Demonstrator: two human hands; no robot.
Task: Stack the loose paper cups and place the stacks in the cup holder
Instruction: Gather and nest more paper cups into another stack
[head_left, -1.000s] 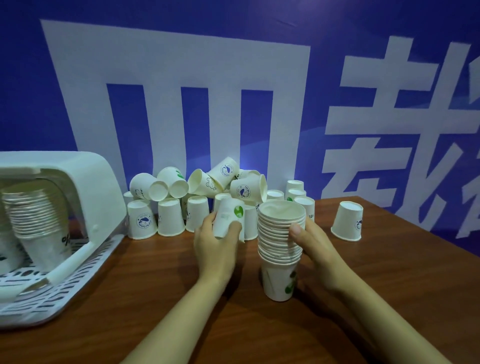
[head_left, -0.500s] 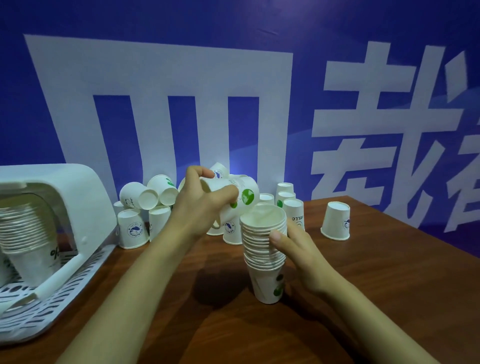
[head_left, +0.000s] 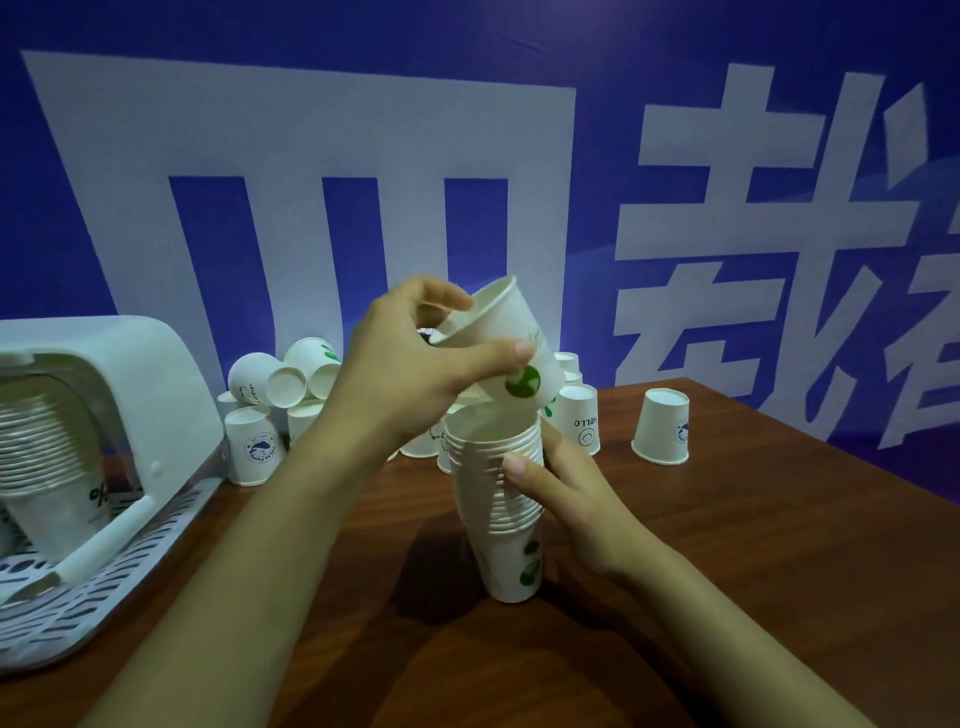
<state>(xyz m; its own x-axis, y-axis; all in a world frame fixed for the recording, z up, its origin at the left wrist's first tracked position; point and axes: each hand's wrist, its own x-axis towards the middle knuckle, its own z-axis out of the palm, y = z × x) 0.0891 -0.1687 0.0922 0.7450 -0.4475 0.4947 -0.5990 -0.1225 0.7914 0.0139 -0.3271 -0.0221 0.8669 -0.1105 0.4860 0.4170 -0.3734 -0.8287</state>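
My left hand (head_left: 415, 374) pinches a tilted cup (head_left: 506, 345) above the stack (head_left: 496, 467) centre frame, right hand (head_left: 563, 499) clasping the stack; I'd level it, then seat it straight.

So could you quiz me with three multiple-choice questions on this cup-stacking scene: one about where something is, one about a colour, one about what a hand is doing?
1. Where does the lone upside-down cup stand?
A. on the table, right of the pile
B. inside the cup holder
C. on top of the stack

2. What colour is the round mark on the tilted cup?
A. red
B. green
C. yellow

3. What is the right hand doing?
A. resting flat on the table
B. lifting a cup from the pile
C. holding the stack of cups

Answers: 1 A, it stands alone on the wooden table, apart from the other cups. 2 B, a green circle shows beside the thumb of the left hand. 3 C, its thumb and fingers wrap the stack's rims.
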